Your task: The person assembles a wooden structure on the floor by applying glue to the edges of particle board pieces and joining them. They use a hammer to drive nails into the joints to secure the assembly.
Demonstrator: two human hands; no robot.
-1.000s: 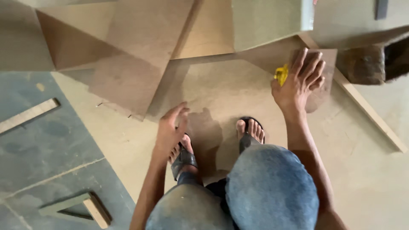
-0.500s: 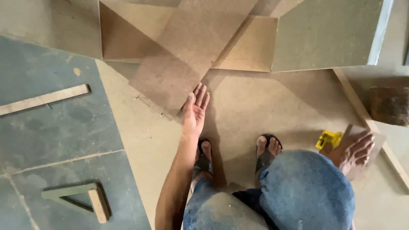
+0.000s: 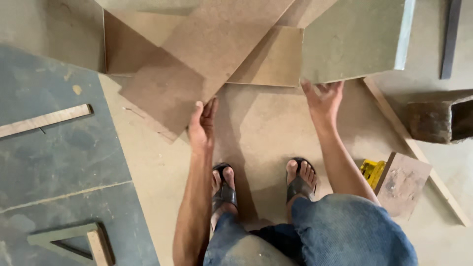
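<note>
I am standing on a large brown board (image 3: 261,128) in sandals and look down at both arms. My left hand (image 3: 203,123) reaches forward, fingers together, touching the near corner of a long brown fibreboard panel (image 3: 207,54) that lies diagonally on the pile. My right hand (image 3: 323,98) is spread, its fingertips at the near edge of a grey-green board (image 3: 352,39). Whether either hand grips its board is unclear. A tan square board (image 3: 271,59) lies between the two.
A yellow tape measure (image 3: 372,172) lies by my right leg beside a small brown offcut (image 3: 404,182). A wooden strip (image 3: 44,120) and a wooden frame piece (image 3: 74,239) lie on the blue-grey floor at left. A long batten (image 3: 419,148) runs along the right.
My right hand has left the yellow tape measure and offcut and swung up to the grey-green board. My left hand has moved forward to the brown panel's corner. The view has shifted forward.
</note>
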